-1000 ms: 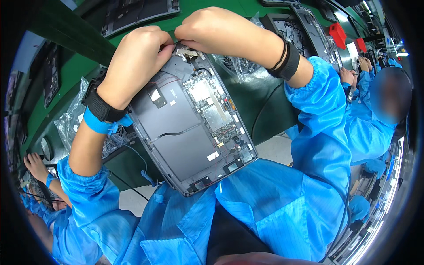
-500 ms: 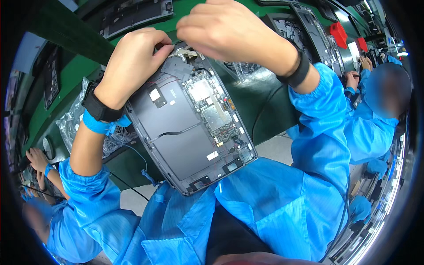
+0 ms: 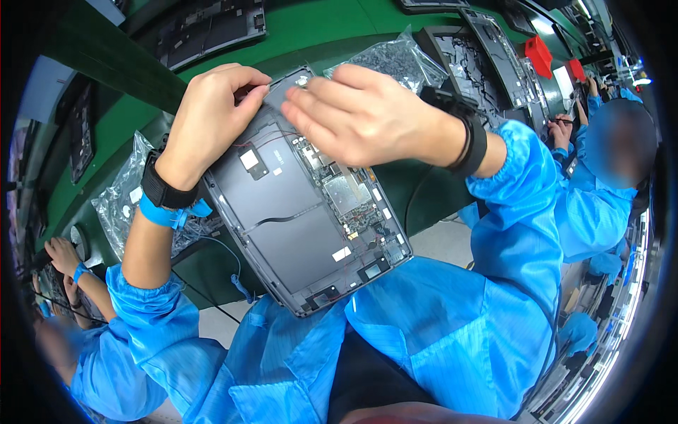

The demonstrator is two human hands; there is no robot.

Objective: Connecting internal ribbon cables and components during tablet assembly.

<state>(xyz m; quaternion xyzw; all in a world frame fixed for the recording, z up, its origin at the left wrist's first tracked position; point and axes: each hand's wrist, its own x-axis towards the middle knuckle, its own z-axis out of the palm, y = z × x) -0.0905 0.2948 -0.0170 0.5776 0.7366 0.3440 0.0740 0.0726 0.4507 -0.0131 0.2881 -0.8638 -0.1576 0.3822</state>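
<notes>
An opened tablet or thin laptop [image 3: 279,233] lies slanted before me, its near edge by my lap. Large dark grey battery panels fill its left side, crossed by a short black cable [image 3: 279,218]. Along the right runs a circuit board [image 3: 346,194] with metal shields and small parts. My left hand [image 3: 215,116] is at the far left corner, thumb and forefinger pinched together; what they hold is hidden. Over the far end of the board hovers my right hand [image 3: 360,116], its fingers bent and bunched, with their tips near a thin red wire [image 3: 272,140]. Nothing in its grip can be made out.
Clear plastic bags of small parts lie left [image 3: 120,198] and behind [image 3: 395,60] the device. More opened device shells [image 3: 212,32] and red bins [image 3: 538,56] stand on the green bench [image 3: 304,39]. Co-workers in blue sit at both sides. A blue coiled cord [image 3: 241,288] hangs nearby.
My right hand has come nearer and lower, from beyond the device's far edge to over its board. The bag behind it now shows. My left hand has shifted slightly toward me.
</notes>
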